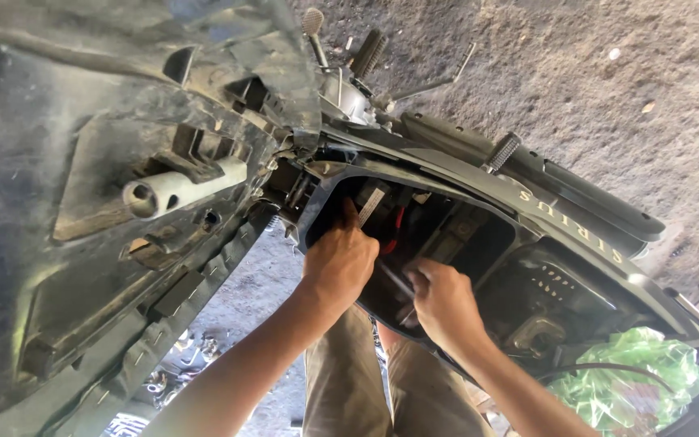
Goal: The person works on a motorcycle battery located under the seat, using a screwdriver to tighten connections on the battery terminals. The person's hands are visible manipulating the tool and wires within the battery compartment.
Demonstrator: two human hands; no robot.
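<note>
Both bare forearms reached forward and up from the lower edge of the view, converging. The left hand [340, 260] was raised slightly higher, back toward the camera, its fingers curled forward out of sight. The right hand [443, 301] sat just beside and below it, knuckles up, fingers bent in a loose grip.

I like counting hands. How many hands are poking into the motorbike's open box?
2. The left hand reaches into the front end of the open compartment; the right hand is beside it, holding a thin metal tool. No others visible.
</note>
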